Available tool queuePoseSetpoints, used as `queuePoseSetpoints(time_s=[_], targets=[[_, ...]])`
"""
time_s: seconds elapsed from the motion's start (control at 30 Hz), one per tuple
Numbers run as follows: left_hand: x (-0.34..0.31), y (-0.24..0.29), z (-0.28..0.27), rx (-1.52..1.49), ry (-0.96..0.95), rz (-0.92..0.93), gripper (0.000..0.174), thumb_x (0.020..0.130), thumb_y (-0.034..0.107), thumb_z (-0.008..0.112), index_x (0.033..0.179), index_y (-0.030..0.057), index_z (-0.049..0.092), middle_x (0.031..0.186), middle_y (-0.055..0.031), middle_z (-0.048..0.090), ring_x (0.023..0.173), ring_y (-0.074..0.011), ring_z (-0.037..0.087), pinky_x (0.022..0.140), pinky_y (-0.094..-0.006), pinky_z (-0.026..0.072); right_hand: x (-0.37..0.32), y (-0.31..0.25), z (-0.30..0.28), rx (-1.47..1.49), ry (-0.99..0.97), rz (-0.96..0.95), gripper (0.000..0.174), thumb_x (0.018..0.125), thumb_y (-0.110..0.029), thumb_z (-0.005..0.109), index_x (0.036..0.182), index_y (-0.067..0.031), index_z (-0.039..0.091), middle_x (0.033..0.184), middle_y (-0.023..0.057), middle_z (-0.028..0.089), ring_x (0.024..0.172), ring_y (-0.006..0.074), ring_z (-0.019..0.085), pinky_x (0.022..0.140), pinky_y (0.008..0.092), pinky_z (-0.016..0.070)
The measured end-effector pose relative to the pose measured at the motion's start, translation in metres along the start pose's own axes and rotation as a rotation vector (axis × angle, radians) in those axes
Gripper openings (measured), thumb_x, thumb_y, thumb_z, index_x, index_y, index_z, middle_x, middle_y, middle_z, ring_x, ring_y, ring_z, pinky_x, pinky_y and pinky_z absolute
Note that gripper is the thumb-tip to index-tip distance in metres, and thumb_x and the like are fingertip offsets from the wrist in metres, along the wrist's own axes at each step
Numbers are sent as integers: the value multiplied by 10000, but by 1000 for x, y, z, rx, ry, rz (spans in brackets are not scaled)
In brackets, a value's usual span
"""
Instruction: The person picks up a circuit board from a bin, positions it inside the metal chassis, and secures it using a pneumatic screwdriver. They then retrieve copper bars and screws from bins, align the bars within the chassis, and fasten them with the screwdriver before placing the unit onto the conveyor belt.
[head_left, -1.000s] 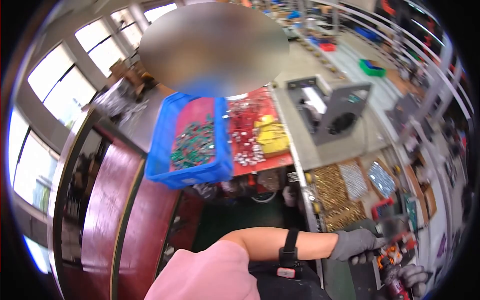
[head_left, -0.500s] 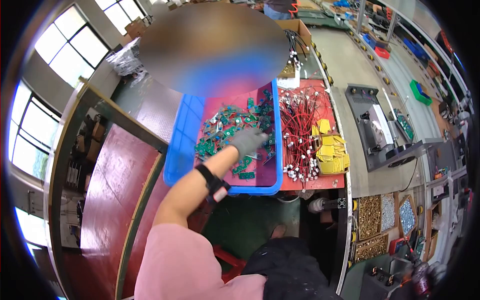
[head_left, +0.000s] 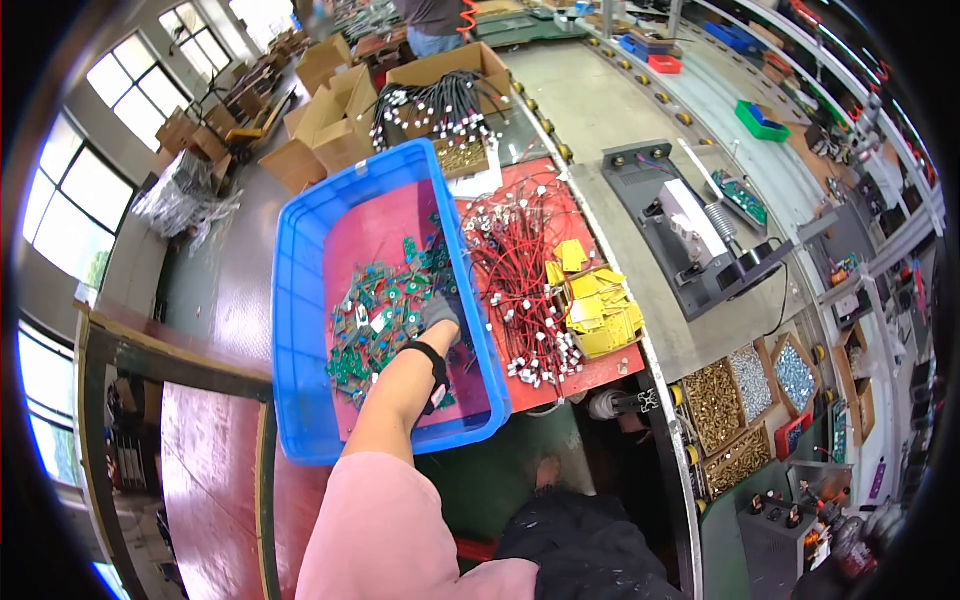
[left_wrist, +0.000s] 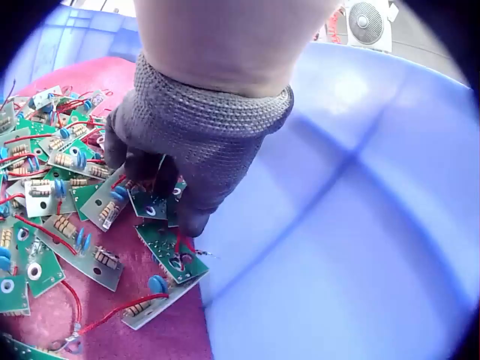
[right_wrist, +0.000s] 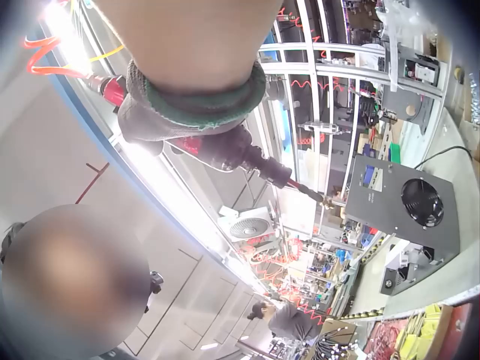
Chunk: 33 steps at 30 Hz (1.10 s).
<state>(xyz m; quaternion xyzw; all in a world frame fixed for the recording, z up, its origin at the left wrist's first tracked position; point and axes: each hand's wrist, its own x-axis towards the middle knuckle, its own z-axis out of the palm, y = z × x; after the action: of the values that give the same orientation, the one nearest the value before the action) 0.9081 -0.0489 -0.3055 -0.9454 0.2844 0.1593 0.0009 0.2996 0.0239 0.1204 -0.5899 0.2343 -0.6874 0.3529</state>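
My gloved left hand (left_wrist: 199,150) reaches down into a blue plastic bin (head_left: 290,400), near its right wall. Its fingers bend in among the green circuit boards (head_left: 375,315) and pinch a small circuit board (left_wrist: 150,204), partly hidden by the glove. The boards carry resistors, blue disc parts and short red wires. At the lower right of the head view, my gloved right hand (head_left: 885,525) grips a power screwdriver (right_wrist: 225,148). In the right wrist view its bit points away from the hand, with a small brass-coloured piece at the tip.
Beside the bin, red wires with white connectors (head_left: 520,290) and yellow pieces (head_left: 605,310) lie on a red board. Farther right are a grey fixture (head_left: 690,235) and trays of brass (head_left: 712,405) and silver fasteners. A carton of black cables (head_left: 490,65) stands behind.
My left hand has gone from beside the right hand at the bench into the bin and lower among the boards. The head view has swung. The right hand keeps the screwdriver.
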Motion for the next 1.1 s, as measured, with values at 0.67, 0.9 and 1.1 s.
queuePoseSetpoints(time_s=[0.67, 0.9, 1.1], targets=[[-70, -22, -133, -601, -230, -25, 286, 728, 89, 629, 1011, 64, 667, 872, -97, 673, 699, -209, 661, 579, -335, 518, -46, -24, -117, -422, 363, -66, 255, 852, -187, 492, 982, 33, 490, 835, 63, 422, 749, 146, 432, 643, 242, 409], [-38, -11, -62, 548, -210, 476, 364, 734, 225, 643, 1079, 113, 668, 1046, -112, 671, 918, -261, 660, 777, -388, 521, -44, -47, -87, 12, 187, -9, 305, 821, -278, 616, 1020, -52, 564, 1035, 132, 551, 805, 231, 517, 557, 317, 407], [10, -21, -14, -2, -259, 240, 408, 863, 379, 506, 1118, 89, 637, 1047, -144, 664, 925, -265, 658, 738, -410, 523, -54, -58, -80, -218, 312, -114, 382, 838, -313, 599, 1074, -14, 568, 1009, 138, 560, 869, 272, 538, 585, 335, 426]])
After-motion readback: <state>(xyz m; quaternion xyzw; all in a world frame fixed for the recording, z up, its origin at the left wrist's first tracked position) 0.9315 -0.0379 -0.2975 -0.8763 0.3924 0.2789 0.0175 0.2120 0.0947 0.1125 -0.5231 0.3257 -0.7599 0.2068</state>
